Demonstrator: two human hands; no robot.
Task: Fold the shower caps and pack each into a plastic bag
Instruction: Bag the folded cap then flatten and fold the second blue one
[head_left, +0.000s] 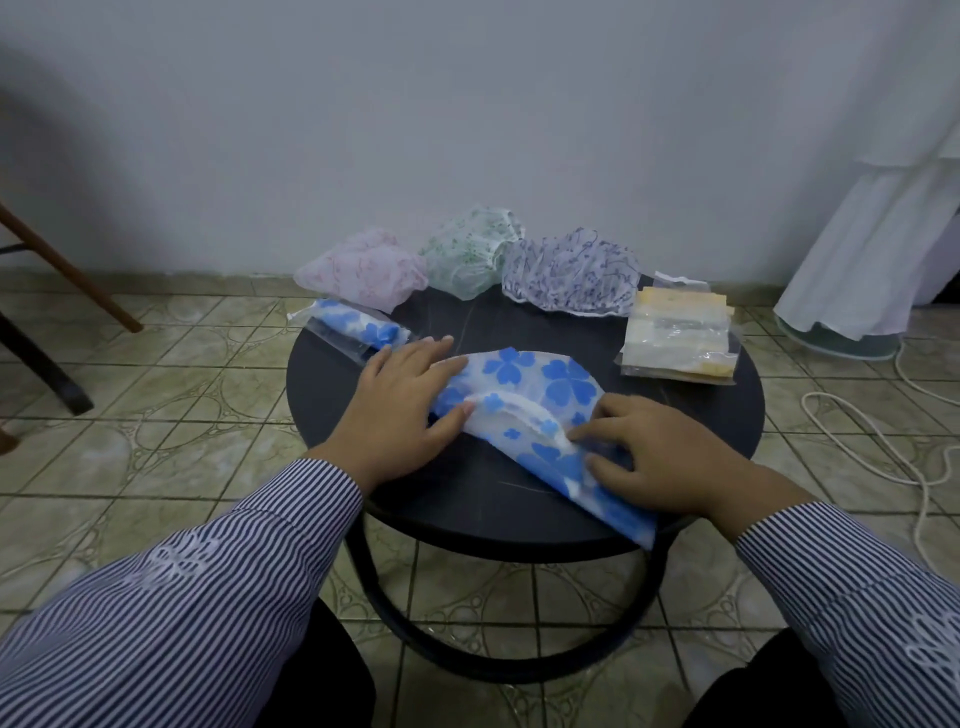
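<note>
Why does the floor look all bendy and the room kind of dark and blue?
Head view: the wide-angle lens bows the floor tiles and stretches the striped sleeves at the corners; the light is dim and bluish, darker towards the frame edges, so the black table shows little detail; the blue-flowered shower cap under both hands is fairly sharp.

round black table (727, 431), tiled floor (171, 415), white cord (883, 452)

The right hand (660, 457) perhaps hides the blue-flowered cap's (524, 395) near fold.
</note>
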